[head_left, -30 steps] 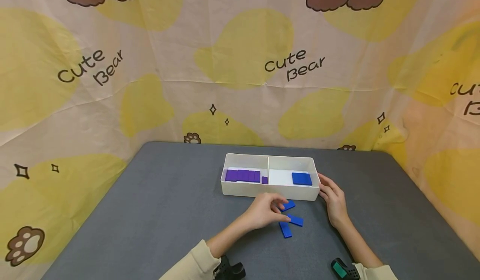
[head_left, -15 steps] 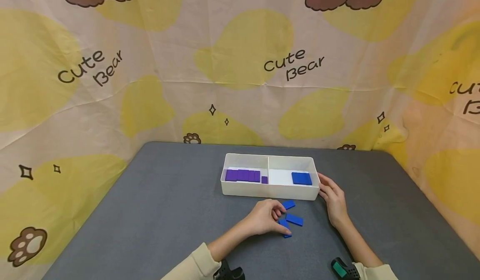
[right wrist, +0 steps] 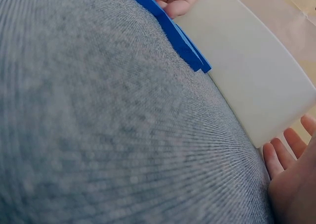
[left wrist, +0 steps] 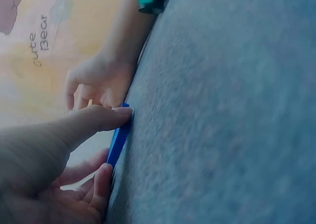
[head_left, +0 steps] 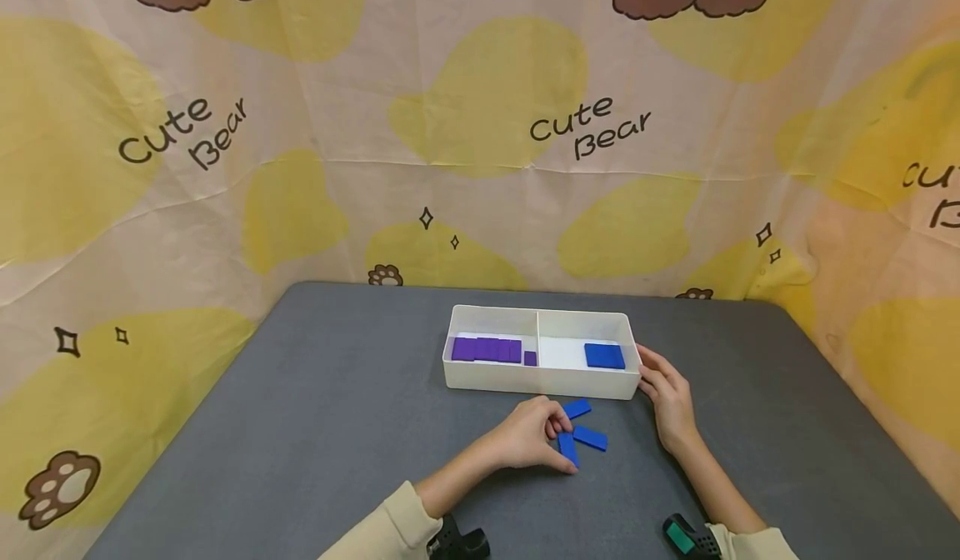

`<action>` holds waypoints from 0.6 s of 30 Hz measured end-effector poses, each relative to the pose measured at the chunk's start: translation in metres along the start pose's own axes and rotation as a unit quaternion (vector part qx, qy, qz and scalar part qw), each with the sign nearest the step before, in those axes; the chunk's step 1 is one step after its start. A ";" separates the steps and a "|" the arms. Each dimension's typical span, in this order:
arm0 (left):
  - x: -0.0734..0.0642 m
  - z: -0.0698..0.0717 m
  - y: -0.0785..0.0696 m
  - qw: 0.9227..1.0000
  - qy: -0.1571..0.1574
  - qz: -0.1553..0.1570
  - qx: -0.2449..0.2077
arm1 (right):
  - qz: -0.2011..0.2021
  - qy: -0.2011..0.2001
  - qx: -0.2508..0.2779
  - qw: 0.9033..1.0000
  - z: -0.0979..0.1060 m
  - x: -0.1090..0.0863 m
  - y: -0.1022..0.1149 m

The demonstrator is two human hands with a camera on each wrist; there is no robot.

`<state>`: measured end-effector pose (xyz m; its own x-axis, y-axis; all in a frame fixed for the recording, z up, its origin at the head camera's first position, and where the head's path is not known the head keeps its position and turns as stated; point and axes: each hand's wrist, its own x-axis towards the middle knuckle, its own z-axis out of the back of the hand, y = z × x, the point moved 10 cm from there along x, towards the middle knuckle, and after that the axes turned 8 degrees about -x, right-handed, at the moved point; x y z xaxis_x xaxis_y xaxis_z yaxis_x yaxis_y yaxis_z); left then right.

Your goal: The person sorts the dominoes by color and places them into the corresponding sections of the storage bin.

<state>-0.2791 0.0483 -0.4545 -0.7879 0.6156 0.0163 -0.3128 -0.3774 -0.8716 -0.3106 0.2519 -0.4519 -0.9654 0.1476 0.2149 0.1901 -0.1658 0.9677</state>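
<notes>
My left hand pinches a flat blue tile lengthwise on the table, thumb at its near end and fingers at its far end. The left wrist view shows the same tile between thumb and fingertips. Two other blue tiles lie beside it, one tile to its right and another tile close to the box's front wall. With fingers extended, my right hand rests against the right end of the white two-part box; the right wrist view shows these fingertips at the box's corner.
Purple tiles lie in a row in the box's left compartment, with a small purple piece by the divider. Blue tiles sit at the right of the other compartment. A patterned cloth hangs behind the grey table.
My left hand has come slightly toward the table's front, from over the tiles down to the nearest one, and now grips its ends. That tile has shifted slightly away from me. My right hand stays put.
</notes>
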 end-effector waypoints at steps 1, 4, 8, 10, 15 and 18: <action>0.000 0.000 0.000 1.000 0.005 0.001 -0.006 | 0.000 0.000 0.000 1.000 0.000 0.000 0.000; 0.000 0.002 0.001 1.000 0.018 0.003 -0.017 | -0.001 0.000 -0.004 1.000 0.000 0.000 0.000; -0.001 0.005 0.001 1.000 0.022 0.008 -0.012 | -0.002 0.001 -0.005 1.000 0.000 0.000 0.000; -0.001 0.006 0.000 1.000 0.020 0.009 -0.001 | -0.001 0.001 -0.003 1.000 0.000 0.000 0.000; -0.001 0.009 -0.002 1.000 0.017 0.006 0.014 | 0.005 0.000 0.002 1.000 0.000 0.000 0.002; -0.001 0.011 -0.004 1.000 0.015 0.006 0.006 | 0.007 0.000 0.005 1.000 0.000 -0.001 0.002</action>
<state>-0.2832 0.0419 -0.4455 -0.7756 0.6311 -0.0096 -0.3090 -0.3930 -0.8660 -0.3096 0.2514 -0.4501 -0.9626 0.1455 0.2286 0.2054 -0.1585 0.9658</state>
